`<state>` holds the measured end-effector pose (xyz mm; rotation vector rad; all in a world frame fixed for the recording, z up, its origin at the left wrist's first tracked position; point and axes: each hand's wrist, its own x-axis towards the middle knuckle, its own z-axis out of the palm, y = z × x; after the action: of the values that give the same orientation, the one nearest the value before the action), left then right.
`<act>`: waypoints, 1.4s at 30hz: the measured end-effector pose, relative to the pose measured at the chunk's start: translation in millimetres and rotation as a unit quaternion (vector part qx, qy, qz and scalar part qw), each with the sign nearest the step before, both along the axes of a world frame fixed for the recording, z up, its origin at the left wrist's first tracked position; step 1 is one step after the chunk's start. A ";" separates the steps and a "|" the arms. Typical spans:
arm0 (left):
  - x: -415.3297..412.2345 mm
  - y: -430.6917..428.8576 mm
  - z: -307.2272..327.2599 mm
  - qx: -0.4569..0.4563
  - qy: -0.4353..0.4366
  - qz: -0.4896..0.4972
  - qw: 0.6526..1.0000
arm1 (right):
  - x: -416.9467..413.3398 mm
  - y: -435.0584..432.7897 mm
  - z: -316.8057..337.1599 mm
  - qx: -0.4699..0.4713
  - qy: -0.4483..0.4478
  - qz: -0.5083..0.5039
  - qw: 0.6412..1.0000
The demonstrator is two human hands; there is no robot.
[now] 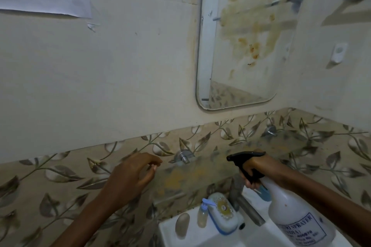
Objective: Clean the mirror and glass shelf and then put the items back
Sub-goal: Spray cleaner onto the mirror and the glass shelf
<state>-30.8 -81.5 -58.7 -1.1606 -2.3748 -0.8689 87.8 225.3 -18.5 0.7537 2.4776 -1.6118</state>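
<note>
The stained mirror [236, 46] runs off the upper edge, while the right hand [261, 166] curls its fingers round the spray bottle [297, 212] trigger and the left hand [130, 176] has its fingers loosely curled, empty.

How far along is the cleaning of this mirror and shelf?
Barely started. Done: the glass shelf looks cleared; a pump bottle and soap case sit on the sink rim. In hand: the right hand grips a spray bottle, the left hand holds nothing. Left: the mirror shows yellow-brown stains, the shelf looks smeared, and the items must go back.
</note>
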 end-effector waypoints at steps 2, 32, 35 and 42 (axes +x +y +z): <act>-0.6 3.8 -1.4 0.003 -0.001 -0.008 1.000 | 3.9 14.1 -3.1 0.026 0.004 -0.031 0.999; -10.1 84.4 12.0 -0.034 -0.038 -0.137 0.989 | 36.0 164.3 -29.7 0.099 0.150 -0.287 0.941; -13.2 84.1 10.7 -0.042 -0.039 -0.136 0.989 | 31.5 179.6 -34.2 0.111 0.127 -0.289 0.942; -18.7 82.0 7.9 -0.052 -0.048 -0.128 0.989 | 28.3 191.2 -26.0 0.122 0.122 -0.339 0.925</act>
<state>-49.5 0.5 -50.8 -1.5247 -2.4059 -0.9081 116.2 416.5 -44.5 1.6980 2.8112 -1.6596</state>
